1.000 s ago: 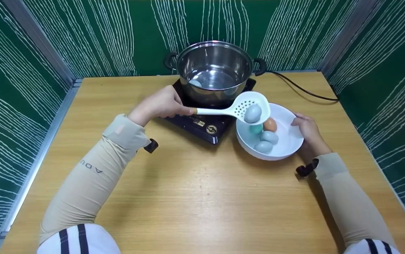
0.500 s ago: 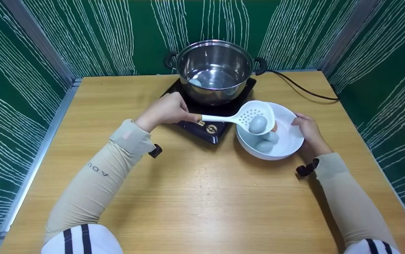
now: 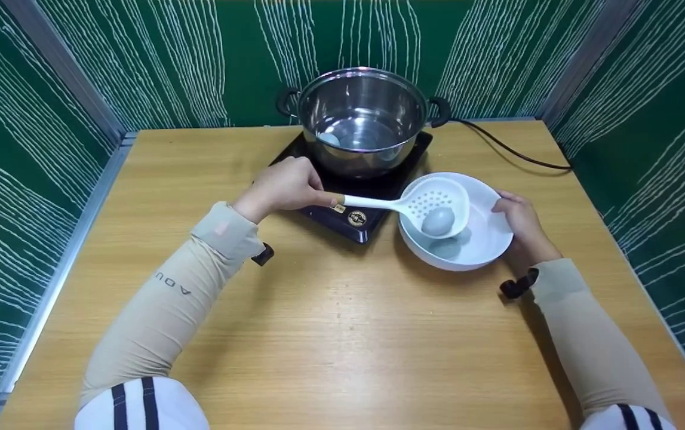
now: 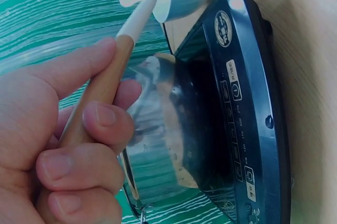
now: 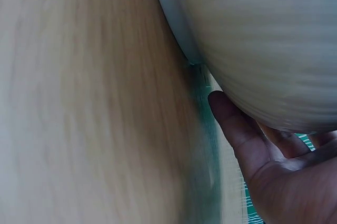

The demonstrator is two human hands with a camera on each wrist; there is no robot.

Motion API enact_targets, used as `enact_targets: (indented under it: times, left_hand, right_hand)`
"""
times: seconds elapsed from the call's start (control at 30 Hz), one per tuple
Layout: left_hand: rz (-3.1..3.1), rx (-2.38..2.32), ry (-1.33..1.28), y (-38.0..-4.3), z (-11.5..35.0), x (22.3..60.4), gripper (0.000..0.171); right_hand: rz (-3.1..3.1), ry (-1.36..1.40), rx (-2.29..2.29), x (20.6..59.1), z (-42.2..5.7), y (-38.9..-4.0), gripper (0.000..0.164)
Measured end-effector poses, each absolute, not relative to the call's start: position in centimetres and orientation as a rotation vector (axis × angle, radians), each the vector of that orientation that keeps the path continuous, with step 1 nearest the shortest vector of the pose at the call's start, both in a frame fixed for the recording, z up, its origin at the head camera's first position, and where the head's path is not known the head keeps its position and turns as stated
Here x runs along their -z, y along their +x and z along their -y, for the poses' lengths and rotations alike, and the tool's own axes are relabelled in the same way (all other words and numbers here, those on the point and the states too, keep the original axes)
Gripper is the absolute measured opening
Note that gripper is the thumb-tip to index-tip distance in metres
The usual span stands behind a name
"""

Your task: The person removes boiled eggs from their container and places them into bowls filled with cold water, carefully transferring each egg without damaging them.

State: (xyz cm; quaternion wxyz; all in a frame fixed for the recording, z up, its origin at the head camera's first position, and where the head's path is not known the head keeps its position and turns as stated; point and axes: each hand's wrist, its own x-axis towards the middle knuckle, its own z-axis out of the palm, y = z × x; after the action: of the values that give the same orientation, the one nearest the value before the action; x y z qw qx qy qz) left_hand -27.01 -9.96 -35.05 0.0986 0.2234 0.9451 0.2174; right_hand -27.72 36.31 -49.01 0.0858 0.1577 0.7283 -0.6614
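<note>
My left hand (image 3: 287, 184) grips the wooden handle (image 4: 100, 90) of a white slotted spoon (image 3: 435, 200), its fingers curled round it in the left wrist view. A pale bluish egg (image 3: 438, 221) lies in the spoon's perforated head, which is over the white bowl (image 3: 488, 242). Under the spoon, another pale egg (image 3: 445, 247) shows in part; the other eggs in the bowl are hidden. My right hand (image 3: 521, 226) holds the bowl at its right side, thumb over the rim and fingers beneath. In the right wrist view the fingers lie against the bowl's outside (image 5: 263, 40).
A steel pot (image 3: 363, 158) with two black handles stands on a black induction cooker (image 3: 342, 221) at the back. One pale egg (image 3: 328, 139) lies inside it. A black cable (image 3: 515, 154) runs to the right edge. Green walls (image 3: 157, 65) enclose the wooden table (image 3: 330, 334).
My left hand has moved the spoon with its egg right and down, lower over the bowl, covering the green and brown eggs seen earlier. My right hand and the bowl have stayed put.
</note>
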Motion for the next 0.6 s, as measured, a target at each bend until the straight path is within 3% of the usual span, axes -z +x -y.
enact_targets:
  times: [0.6]
  left_hand:
    - [-2.84, -0.441, 0.814, -26.9, 8.1, 35.9, 0.044]
  right_hand:
    - [-2.142, 0.406, 2.055, 49.3, -36.5, -27.5, 0.065]
